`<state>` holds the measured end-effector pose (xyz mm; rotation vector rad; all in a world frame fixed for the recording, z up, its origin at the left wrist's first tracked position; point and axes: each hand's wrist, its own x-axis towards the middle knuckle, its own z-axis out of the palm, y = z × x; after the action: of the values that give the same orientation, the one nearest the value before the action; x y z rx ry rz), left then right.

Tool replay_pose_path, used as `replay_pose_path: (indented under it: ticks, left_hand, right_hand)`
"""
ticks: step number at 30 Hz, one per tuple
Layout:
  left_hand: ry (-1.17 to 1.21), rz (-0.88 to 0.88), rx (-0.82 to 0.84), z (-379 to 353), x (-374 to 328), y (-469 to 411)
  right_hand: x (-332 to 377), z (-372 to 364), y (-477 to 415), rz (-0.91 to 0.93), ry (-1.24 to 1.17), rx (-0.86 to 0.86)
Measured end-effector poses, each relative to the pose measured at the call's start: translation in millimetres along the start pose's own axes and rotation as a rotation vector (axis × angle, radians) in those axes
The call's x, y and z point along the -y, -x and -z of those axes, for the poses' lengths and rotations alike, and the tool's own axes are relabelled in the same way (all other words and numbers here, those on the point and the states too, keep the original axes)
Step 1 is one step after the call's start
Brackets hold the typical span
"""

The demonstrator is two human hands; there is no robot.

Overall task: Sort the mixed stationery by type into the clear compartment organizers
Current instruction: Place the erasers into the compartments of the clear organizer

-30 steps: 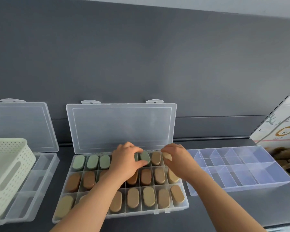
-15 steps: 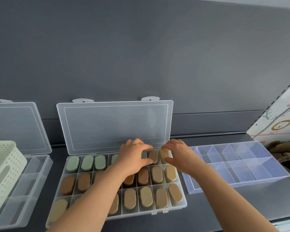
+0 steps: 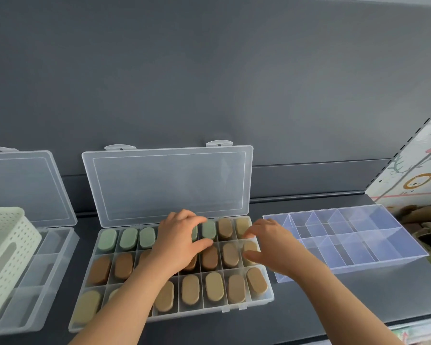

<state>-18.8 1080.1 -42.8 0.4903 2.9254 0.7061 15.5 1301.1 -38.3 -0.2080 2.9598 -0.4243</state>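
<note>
A clear organizer (image 3: pixel 264 298) lies open in the middle, lid (image 3: pixel 169 185) upright. Its compartments hold oval erasers: green ones (image 3: pixel 128 239) in the back row, brown ones (image 3: pixel 123 266) in the middle, tan ones (image 3: pixel 214 286) in front. My left hand (image 3: pixel 179 241) rests over the back row, with index finger and thumb pinched on a green eraser (image 3: pixel 195 234) that is mostly hidden. Beside it another green eraser (image 3: pixel 208 229) sits in its slot. My right hand (image 3: pixel 271 242) hovers over the right-hand column, fingers spread, holding nothing. A tan eraser (image 3: pixel 242 226) lies in the back right compartment.
A clear divided tray (image 3: pixel 408 255) stands to the right, nothing in its compartments. At the left, a second open organizer (image 3: pixel 47 260) has a cream perforated basket (image 3: pixel 8 245) resting on it. A grey wall rises close behind. A patterned play mat (image 3: pixel 413 180) lies at the far right.
My right hand has let go of the tan eraser in the back right compartment and spread its fingers. My left hand has stayed pinched at the back row. The view has shifted slightly.
</note>
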Motion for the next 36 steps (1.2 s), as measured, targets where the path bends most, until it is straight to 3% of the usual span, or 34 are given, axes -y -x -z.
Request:
replay_pose_path:
  ticks: [7, 11, 15, 28, 36]
  left_hand:
    - [0.127, -0.077, 0.132, 5.6, -21.1, 46.8]
    - [0.079, -0.140, 0.197, -6.0, -32.5, 57.1]
    - [0.001, -0.185, 0.210, -19.8, -36.0, 58.2]
    - [-0.029, -0.195, 0.136, -20.1, -32.1, 60.5]
    - [-0.128, -0.021, -0.172, 46.3, 9.4, 97.0]
  right_hand:
    - [4.0, 4.8, 27.1, 0.063, -0.110, 0.006]
    - [6.3, 3.1, 47.3, 0.038, -0.134, 0.087]
    - [10.6, -2.1, 59.7, -0.023, -0.152, 0.054]
    - [31.6, -7.6, 74.8, -0.164, -0.127, -0.066]
    - [100.6, 11.4, 40.0, 0.134, -0.110, -0.202]
